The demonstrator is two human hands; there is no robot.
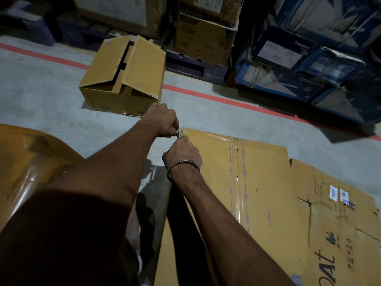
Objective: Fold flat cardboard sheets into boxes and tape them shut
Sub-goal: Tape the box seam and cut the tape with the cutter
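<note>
Working the far-left corner of the taped box [268,182], which is lying on the floor right before me. Risking a torn tape end if I'm pulling skewed. Left hand [162,120] and right hand [182,150] are both pinching a small dark tool [178,134], fingers curled tight.

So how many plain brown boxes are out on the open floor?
2: an open box beyond the hands, and a taped box under them. More may be hidden.

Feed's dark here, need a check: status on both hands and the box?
Left hand and right hand both pinching a small dark object at the far corner of the taped box. Open box beyond on floor, not in the way.
</note>
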